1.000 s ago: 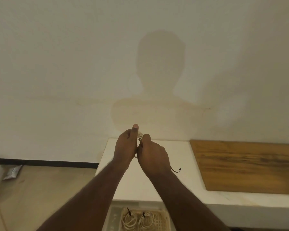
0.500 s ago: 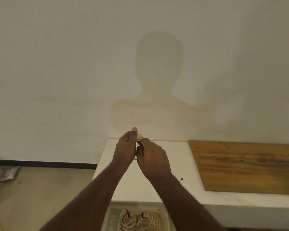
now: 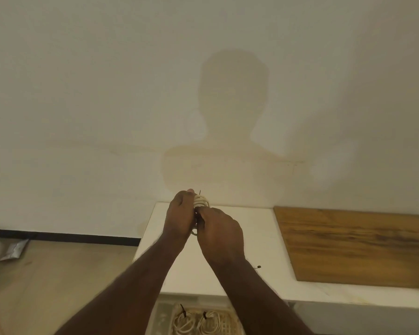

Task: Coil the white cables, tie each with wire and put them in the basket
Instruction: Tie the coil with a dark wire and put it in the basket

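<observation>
A coiled white cable (image 3: 202,201) is held upright between both hands above the white counter (image 3: 257,228). The left hand (image 3: 180,215) is clenched round the coil's left side, thumb raised at the top. The right hand (image 3: 219,234) is closed against the coil's lower right, its fingertips pinching a dark tie wire (image 3: 198,217) at the bundle; how far the wire is wrapped cannot be told, since the fingers cover it.

Compared with one second ago, more of the coil is exposed above the grip, and a thin wire end (image 3: 200,191) is now seen standing up just above the coil. The wire's tail (image 3: 258,267), formerly well out from the right wrist, is drawn in close beside it. This is judged to mean the tie is being tightened round the coil, not yet finished.

Below the grip, near the forearms, the basket (image 3: 230,320) is seen holding two tied coils (image 3: 196,322). The held cable is judged to be the third, still to be placed.
</observation>
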